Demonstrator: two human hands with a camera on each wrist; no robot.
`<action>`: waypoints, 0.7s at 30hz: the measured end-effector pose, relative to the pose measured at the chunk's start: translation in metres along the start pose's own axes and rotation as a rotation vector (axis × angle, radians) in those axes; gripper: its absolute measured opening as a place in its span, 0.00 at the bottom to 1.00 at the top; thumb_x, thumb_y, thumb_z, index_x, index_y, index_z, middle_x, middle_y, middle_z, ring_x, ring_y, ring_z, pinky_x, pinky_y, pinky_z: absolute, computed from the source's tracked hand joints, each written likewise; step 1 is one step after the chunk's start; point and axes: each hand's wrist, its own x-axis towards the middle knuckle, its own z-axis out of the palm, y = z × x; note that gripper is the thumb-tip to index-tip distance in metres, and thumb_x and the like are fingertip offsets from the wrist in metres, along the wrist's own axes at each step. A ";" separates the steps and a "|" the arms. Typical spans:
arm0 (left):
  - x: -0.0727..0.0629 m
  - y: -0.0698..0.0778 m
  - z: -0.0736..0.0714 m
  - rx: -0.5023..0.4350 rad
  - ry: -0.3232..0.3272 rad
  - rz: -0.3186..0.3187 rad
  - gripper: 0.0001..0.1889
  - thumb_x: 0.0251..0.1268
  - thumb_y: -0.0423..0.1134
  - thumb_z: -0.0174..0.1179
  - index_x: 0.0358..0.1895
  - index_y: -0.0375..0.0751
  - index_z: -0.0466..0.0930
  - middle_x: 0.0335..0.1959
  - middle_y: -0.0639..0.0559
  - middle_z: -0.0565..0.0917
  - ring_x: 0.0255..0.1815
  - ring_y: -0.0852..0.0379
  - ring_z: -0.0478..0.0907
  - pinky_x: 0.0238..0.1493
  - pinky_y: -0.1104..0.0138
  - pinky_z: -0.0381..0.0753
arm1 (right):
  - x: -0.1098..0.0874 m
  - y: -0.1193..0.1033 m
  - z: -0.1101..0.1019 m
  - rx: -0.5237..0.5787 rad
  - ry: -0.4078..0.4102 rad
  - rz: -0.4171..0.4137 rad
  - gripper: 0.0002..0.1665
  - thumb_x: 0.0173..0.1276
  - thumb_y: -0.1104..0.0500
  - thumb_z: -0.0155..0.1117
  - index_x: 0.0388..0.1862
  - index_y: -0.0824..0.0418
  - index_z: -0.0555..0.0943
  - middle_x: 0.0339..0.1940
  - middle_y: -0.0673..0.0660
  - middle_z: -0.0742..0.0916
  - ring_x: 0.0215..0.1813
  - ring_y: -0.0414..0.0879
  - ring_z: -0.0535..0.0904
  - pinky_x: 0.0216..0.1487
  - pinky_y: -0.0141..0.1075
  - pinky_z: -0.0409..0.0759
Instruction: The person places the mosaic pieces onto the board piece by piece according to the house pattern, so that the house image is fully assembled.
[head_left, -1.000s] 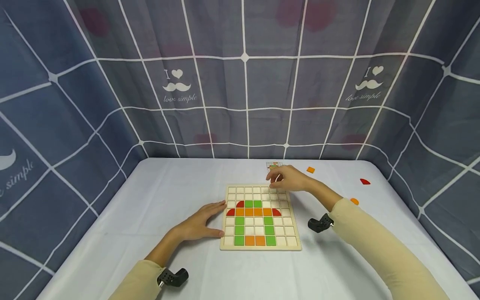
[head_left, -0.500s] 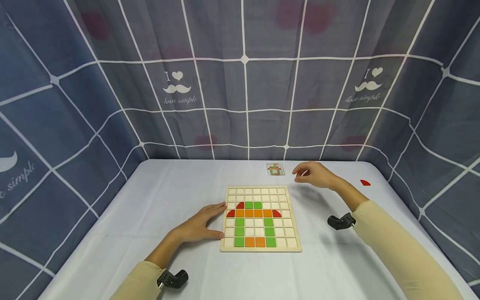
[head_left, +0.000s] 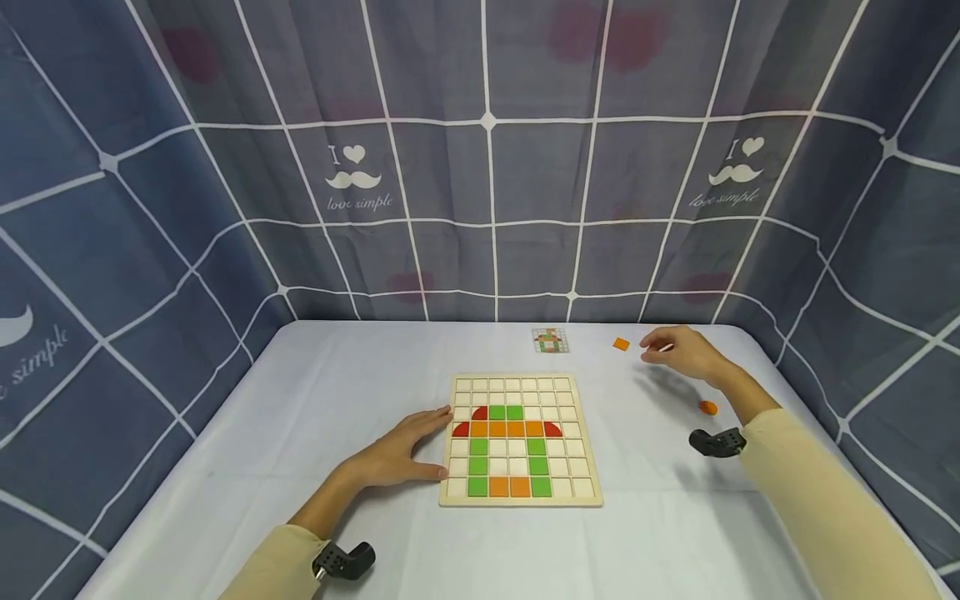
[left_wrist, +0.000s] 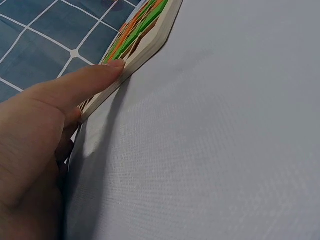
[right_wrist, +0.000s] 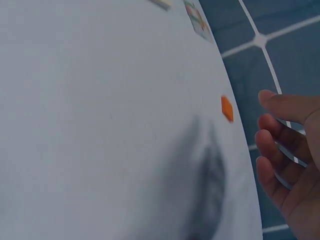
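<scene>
My left hand (head_left: 405, 450) rests against the left edge of a wooden grid board (head_left: 577, 467), fingers spread. In the left wrist view its thumb (left_wrist: 95, 82) lies on the board's rim. Green, orange and red pieces sit in the board's cells, among them a green square (head_left: 478, 486) and a red quarter-round piece (head_left: 552, 429). My right hand (head_left: 684, 352) hovers above the cloth with loosely bent fingers, holding nothing. Just left of it lies an orange square tile (head_left: 621, 343). An orange rounded piece (head_left: 708, 407) lies beside the right wrist, partly covered by the forearm.
Behind the board lies a small pattern card (head_left: 551, 340). A white cloth (head_left: 360, 375) covers the table. A blue-grey checked curtain (head_left: 442, 175) encloses the back and sides.
My right hand has moved right, from above the board's far edge past the orange square tile. The red piece at the right is now hidden. My left hand has stayed at the board.
</scene>
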 end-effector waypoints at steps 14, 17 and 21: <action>-0.001 0.003 -0.001 -0.012 -0.005 0.005 0.50 0.62 0.58 0.71 0.83 0.42 0.58 0.84 0.51 0.55 0.82 0.42 0.47 0.76 0.38 0.51 | -0.030 0.051 -0.027 -0.036 0.072 0.144 0.27 0.76 0.53 0.68 0.62 0.72 0.79 0.53 0.66 0.84 0.52 0.60 0.79 0.43 0.38 0.79; -0.001 0.004 -0.001 -0.015 -0.008 -0.003 0.50 0.62 0.58 0.71 0.83 0.43 0.58 0.84 0.52 0.55 0.82 0.42 0.47 0.76 0.38 0.51 | -0.037 0.061 -0.030 -0.032 0.101 0.155 0.27 0.75 0.53 0.68 0.62 0.73 0.79 0.52 0.68 0.83 0.52 0.61 0.78 0.43 0.40 0.78; 0.000 0.005 0.000 -0.015 -0.017 -0.009 0.50 0.62 0.57 0.70 0.83 0.43 0.57 0.84 0.52 0.54 0.83 0.43 0.47 0.76 0.38 0.51 | -0.045 0.076 -0.031 -0.040 0.148 0.187 0.27 0.75 0.52 0.68 0.61 0.73 0.79 0.53 0.70 0.82 0.53 0.63 0.76 0.44 0.41 0.76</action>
